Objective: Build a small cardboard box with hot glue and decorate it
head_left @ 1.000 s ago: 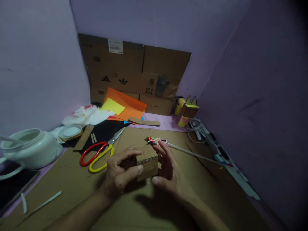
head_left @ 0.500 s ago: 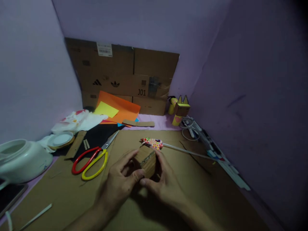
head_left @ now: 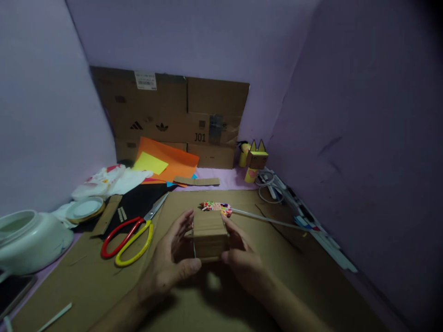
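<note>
Resting on the cardboard-covered surface (head_left: 318,295), red-and-yellow scissors (head_left: 141,220) lie left of the left hand (head_left: 169,260); whether its grip touches anything, I cannot tell. The right hand (head_left: 244,253) has its grip clamped on the small cardboard box (head_left: 210,233), which sits between both hands.

A brown cardboard sheet (head_left: 314,281) is covering much of a pale purple surface (head_left: 230,180). On the sheet, 1 pair of red-and-yellow-handled steel scissors (head_left: 148,215) is lying at left, 1 thin white strip (head_left: 57,316) is lying nearer, and 1 long translucent rod (head_left: 263,217) is stretching rightward from 1 small multicoloured patterned piece (head_left: 216,207).
</note>
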Available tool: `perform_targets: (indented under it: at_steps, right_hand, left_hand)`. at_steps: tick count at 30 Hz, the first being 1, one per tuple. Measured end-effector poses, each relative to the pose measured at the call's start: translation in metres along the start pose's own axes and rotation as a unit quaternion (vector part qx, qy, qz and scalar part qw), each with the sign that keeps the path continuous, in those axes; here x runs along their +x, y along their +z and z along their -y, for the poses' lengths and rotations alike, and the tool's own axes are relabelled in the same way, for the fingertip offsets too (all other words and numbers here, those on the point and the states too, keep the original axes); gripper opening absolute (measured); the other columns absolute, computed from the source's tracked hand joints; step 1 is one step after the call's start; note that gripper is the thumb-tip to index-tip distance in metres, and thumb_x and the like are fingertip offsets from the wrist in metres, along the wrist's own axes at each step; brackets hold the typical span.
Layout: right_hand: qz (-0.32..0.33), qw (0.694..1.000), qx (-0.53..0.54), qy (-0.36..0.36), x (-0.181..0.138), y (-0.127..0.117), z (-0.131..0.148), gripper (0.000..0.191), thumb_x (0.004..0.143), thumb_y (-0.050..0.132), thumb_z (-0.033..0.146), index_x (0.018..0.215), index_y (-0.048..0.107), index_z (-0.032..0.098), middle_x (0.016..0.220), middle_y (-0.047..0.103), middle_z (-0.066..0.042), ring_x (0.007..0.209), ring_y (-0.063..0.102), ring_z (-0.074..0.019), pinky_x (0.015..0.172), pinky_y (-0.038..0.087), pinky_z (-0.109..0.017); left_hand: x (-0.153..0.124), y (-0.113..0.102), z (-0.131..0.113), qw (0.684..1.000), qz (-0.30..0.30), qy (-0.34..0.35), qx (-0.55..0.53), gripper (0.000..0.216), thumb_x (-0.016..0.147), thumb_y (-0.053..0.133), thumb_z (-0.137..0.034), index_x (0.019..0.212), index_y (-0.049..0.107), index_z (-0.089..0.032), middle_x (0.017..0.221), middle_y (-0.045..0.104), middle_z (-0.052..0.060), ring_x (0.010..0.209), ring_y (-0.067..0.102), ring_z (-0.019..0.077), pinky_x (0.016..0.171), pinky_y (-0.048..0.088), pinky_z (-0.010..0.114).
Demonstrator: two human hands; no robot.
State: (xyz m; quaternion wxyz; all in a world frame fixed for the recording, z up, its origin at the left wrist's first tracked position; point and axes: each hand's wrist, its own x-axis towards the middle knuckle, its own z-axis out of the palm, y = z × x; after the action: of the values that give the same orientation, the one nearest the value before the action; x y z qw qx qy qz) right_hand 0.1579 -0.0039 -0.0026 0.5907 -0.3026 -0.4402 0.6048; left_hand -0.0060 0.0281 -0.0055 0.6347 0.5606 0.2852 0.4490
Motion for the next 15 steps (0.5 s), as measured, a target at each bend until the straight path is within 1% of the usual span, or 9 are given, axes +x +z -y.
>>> perform_targets:
  at_steps: [2, 3, 4, 6, 8, 9, 11, 13, 15]
  right_hand:
    - [-0.006, 0.998, 0.048, 0.046, 0.0, 0.002, 0.005, 0.067, 0.051, 0.05, 0.016, 0.117, 0.06, 0.017, 0.113, 0.065, -0.007, 0.109, 0.056, -0.0317, 0.085, 0.048, -0.04]
    - [-0.013, 0.996, 0.061, 0.063, 0.0, 0.003, 0.006, 0.065, 0.052, 0.049, 0.017, 0.116, 0.061, 0.017, 0.109, 0.067, -0.007, 0.106, 0.058, -0.0318, 0.083, 0.049, -0.04]
    - [-0.019, 0.995, 0.064, 0.075, 0.0, 0.002, 0.005, 0.062, 0.055, 0.05, 0.019, 0.116, 0.061, 0.017, 0.107, 0.068, -0.008, 0.105, 0.059, -0.0316, 0.083, 0.049, -0.041]
    - [-0.032, 0.997, 0.025, 0.07, 0.001, 0.0, -0.001, 0.051, 0.066, 0.054, 0.024, 0.116, 0.061, 0.017, 0.107, 0.068, -0.008, 0.107, 0.058, -0.0307, 0.088, 0.046, -0.042]
    - [-0.058, 0.996, -0.064, 0.024, 0.0, -0.003, -0.009, 0.041, 0.075, 0.059, 0.029, 0.115, 0.061, 0.02, 0.114, 0.065, -0.008, 0.114, 0.054, -0.029, 0.097, 0.04, -0.043]
    - [-0.07, 0.992, -0.103, -0.005, 0.0, -0.003, -0.012, 0.041, 0.076, 0.062, 0.031, 0.115, 0.06, 0.021, 0.119, 0.063, -0.007, 0.117, 0.052, -0.0281, 0.1, 0.038, -0.042]
    - [-0.076, 0.986, -0.14, -0.039, -0.001, -0.003, -0.017, 0.05, 0.073, 0.068, 0.034, 0.12, 0.055, 0.022, 0.129, 0.055, -0.008, 0.118, 0.05, -0.0278, 0.101, 0.037, -0.042]
    - [-0.06, 0.988, -0.136, -0.034, -0.002, -0.001, -0.018, 0.067, 0.066, 0.075, 0.036, 0.126, 0.047, 0.022, 0.134, 0.049, -0.011, 0.117, 0.051, -0.0288, 0.099, 0.041, -0.042]
    - [-0.049, 0.99, -0.128, -0.024, -0.003, 0.002, -0.016, 0.077, 0.061, 0.079, 0.036, 0.128, 0.044, 0.023, 0.132, 0.051, -0.012, 0.116, 0.052, -0.0291, 0.097, 0.042, -0.042]
  left_hand:
    - [0.001, 0.003, -0.002, 0.997, 0.07, -0.024, -0.017, 0.077, 0.062, 0.075, -0.032, 0.13, 0.042, -0.016, 0.132, 0.05, 0.016, 0.12, 0.048, 0.0332, 0.096, 0.044, 0.041]
    - [0.001, 0.005, -0.003, 0.995, 0.09, -0.031, -0.014, 0.071, 0.064, 0.074, -0.031, 0.126, 0.044, -0.015, 0.127, 0.055, 0.016, 0.115, 0.053, 0.0324, 0.093, 0.045, 0.041]
    - [0.001, 0.006, -0.004, 0.995, 0.094, -0.036, -0.003, 0.064, 0.065, 0.073, -0.03, 0.122, 0.047, -0.015, 0.12, 0.059, 0.015, 0.109, 0.057, 0.0312, 0.091, 0.047, 0.041]
    - [0.0, 0.006, -0.004, 0.996, 0.062, -0.039, 0.041, 0.054, 0.066, 0.073, -0.027, 0.113, 0.05, -0.015, 0.11, 0.064, 0.013, 0.101, 0.061, 0.0286, 0.087, 0.048, 0.039]
    - [0.0, 0.006, -0.003, 0.994, 0.007, -0.043, 0.097, 0.051, 0.066, 0.072, -0.025, 0.111, 0.049, -0.016, 0.107, 0.066, 0.012, 0.098, 0.062, 0.027, 0.084, 0.049, 0.037]
    - [0.0, 0.005, -0.001, 0.991, -0.02, -0.044, 0.126, 0.051, 0.067, 0.071, -0.026, 0.112, 0.048, -0.016, 0.107, 0.066, 0.011, 0.097, 0.063, 0.0266, 0.083, 0.05, 0.036]
    - [-0.001, 0.006, 0.003, 0.977, -0.066, -0.049, 0.198, 0.052, 0.066, 0.072, -0.029, 0.111, 0.048, -0.016, 0.103, 0.066, 0.011, 0.094, 0.063, 0.0272, 0.08, 0.05, 0.036]
    - [-0.003, 0.008, 0.007, 0.953, -0.1, -0.057, 0.28, 0.052, 0.063, 0.073, -0.033, 0.106, 0.05, -0.016, 0.096, 0.067, 0.011, 0.089, 0.064, 0.0291, 0.075, 0.051, 0.038]
    - [-0.005, 0.01, 0.011, 0.929, -0.117, -0.063, 0.346, 0.055, 0.06, 0.074, -0.035, 0.106, 0.05, -0.016, 0.095, 0.067, 0.012, 0.09, 0.063, 0.0314, 0.074, 0.05, 0.04]
